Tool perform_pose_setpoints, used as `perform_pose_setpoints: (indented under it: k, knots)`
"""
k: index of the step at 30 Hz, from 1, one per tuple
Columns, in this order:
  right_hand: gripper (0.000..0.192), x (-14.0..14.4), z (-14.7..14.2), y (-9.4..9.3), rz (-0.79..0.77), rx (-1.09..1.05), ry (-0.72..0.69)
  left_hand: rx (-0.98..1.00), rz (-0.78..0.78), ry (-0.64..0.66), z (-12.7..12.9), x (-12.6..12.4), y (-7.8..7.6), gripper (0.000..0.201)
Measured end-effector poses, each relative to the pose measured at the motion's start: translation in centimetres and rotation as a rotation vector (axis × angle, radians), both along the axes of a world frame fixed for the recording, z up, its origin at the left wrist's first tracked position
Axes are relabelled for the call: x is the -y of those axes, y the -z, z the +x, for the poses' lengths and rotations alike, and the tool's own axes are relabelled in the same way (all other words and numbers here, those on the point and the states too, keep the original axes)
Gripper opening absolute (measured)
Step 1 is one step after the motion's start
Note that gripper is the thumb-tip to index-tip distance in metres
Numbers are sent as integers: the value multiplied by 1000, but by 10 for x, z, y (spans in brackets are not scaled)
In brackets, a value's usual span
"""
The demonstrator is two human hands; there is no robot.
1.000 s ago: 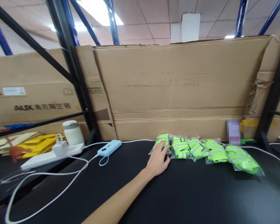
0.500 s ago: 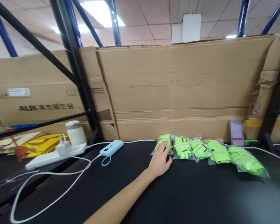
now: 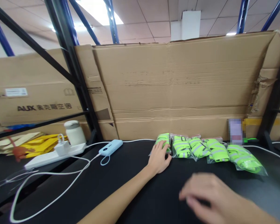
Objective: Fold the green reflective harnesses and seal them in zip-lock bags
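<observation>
Yellow and brown folded material [image 3: 25, 142] lies at the far left of the black table [image 3: 121, 183], behind a white power strip [image 3: 52, 154] with a white charger [image 3: 60, 147] plugged into it. A white jar [image 3: 72, 133] stands just behind the strip. White cables [image 3: 60, 183] run from there in loops over the table surface, and one goes to the light blue power bank [image 3: 110, 147], which lies near the foot of a dark rack post [image 3: 77, 77].

Behind everything, big cardboard sheets [image 3: 177, 87] stand upright and close the back edge of the table like a wall, so nothing can go further back. The front and middle of the table are bare black surface, between the cables on the left and the hands.

The left hand [image 3: 159, 158] reaches far forward, with the arm stretched over the table. Its fingers are spread and lie flat on the leftmost green packet [image 3: 163, 138]; they press on it but do not close around it. This packet is the first in a row of clear plastic bags [image 3: 214, 151], each holding a rolled neon green piece with grey stripes. The bags lie side by side, touching or overlapping, along the cardboard wall. A blurred small object [image 3: 235, 131] stands behind the row at the right.

The right hand [image 3: 212, 196] is low in front, blurred, above the table, with loose fingers and nothing in it.
</observation>
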State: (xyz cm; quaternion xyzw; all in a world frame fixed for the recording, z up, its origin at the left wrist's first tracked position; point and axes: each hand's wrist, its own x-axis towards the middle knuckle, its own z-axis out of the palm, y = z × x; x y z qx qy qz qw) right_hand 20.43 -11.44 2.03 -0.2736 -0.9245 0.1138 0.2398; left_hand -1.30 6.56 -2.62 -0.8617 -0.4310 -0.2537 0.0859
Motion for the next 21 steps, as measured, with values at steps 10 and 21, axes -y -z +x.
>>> perform_pose_setpoints:
  k: [10, 21]
  knots:
    - [34, -135, 27, 58, 458, 111, 514, -56, 40, 0, 3, -11, -6, 19]
    - [43, -141, 34, 71, 497, 182, 559, -126, 19, 35, 1, -11, -1, 25]
